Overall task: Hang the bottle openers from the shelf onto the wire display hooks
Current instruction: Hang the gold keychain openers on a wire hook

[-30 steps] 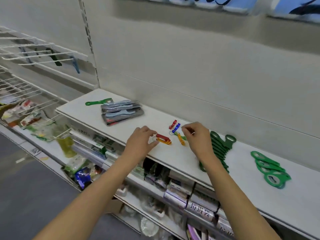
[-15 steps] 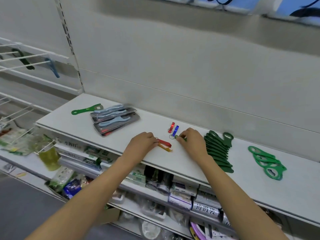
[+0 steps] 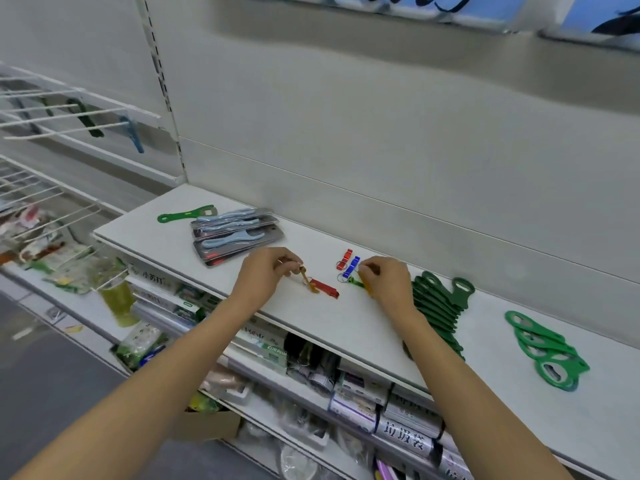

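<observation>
Both bare forearms reach forward, left hand [image 3: 266, 273] and right hand [image 3: 389, 282] palm-down, fingers curled, fingertips pinched, hands apart at equal height.

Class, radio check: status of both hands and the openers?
Left hand pinching red opener. Right hand on green opener. Both on shelf. Nothing blocking.

Red opener [image 3: 325, 288], blue opener [image 3: 352, 265], white shelf [image 3: 346, 323].

A white shelf [image 3: 346, 327] carries everything. Far left lies a green opener [image 3: 185, 214] beside a stack of packaged blue openers [image 3: 235, 235]. In the middle sit small red [image 3: 323, 288], blue [image 3: 350, 266] and green keyring openers. To the right lie a row of dark green openers [image 3: 438, 306] and a pile of bright green ring openers [image 3: 543, 351].
</observation>
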`<state>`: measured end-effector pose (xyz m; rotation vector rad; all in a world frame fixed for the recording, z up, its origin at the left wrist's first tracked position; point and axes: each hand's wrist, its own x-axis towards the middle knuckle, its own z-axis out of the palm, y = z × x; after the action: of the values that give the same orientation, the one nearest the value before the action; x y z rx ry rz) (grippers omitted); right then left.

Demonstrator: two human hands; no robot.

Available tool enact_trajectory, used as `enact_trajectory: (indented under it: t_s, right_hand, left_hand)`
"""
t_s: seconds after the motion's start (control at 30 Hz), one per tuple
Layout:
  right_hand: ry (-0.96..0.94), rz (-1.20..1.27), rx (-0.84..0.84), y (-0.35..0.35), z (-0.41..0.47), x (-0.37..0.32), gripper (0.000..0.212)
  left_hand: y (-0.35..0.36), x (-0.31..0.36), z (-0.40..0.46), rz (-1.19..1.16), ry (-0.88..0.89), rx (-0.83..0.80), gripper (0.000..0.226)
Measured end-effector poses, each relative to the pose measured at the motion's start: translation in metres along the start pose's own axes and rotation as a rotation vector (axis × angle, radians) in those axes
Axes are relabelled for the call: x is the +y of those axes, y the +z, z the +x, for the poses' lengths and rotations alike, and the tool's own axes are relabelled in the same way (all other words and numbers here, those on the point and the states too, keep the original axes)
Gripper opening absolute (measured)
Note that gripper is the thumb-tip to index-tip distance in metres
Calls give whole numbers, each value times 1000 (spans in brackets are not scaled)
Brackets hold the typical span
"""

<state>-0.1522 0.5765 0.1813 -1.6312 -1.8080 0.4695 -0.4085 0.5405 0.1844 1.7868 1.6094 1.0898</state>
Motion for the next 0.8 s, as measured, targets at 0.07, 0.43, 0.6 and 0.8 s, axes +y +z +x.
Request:
enact_trajectory:
  t_s: [0.07, 0.43, 0.6, 0.8]
  right_hand:
    - [-14, 89, 5, -6, 5, -5, 15]
    - [-255, 579, -251, 2, 25, -107, 11]
    - [-321, 679, -369, 47, 14, -172, 7]
    - [-345, 741, -491, 106, -16, -258, 5]
  left_hand:
    - [-7, 3, -1, 25, 11, -1, 11]
    - [-75, 24, -41, -237, -166, 338, 13]
    - [-132, 3, -82, -232, -193, 505, 5]
    - [-215, -47, -129, -244, -235, 602, 7]
